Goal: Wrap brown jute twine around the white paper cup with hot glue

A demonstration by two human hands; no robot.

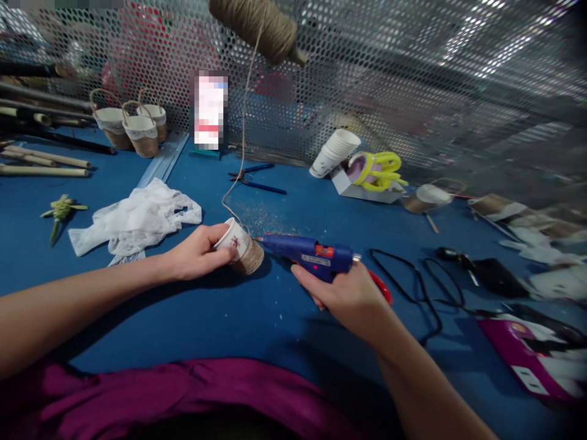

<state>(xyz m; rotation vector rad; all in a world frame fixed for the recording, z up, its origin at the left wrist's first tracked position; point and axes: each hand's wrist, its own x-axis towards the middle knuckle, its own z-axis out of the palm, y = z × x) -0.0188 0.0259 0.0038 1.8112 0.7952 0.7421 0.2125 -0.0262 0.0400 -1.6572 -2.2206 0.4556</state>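
Observation:
My left hand [202, 252] is closed round the rim end of a white paper cup [228, 238] with a flower print, tilted on its side. Brown twine [250, 255] is wound round the cup's base end, and a strand runs from it up to a hanging twine spool [257, 27]. My right hand [342, 292] grips a blue glue gun [300, 252], which has a small red light. Its nozzle is at the wrapped end of the cup; whether it touches the twine cannot be made out.
White lace [140, 219] lies left of the cup, blue-handled pliers [259, 178] behind it. Finished small baskets [141, 134] and sticks [46, 171] are at the back left. Stacked cups [334, 153], yellow-handled scissors [380, 171] and a black cord [424, 293] are on the right.

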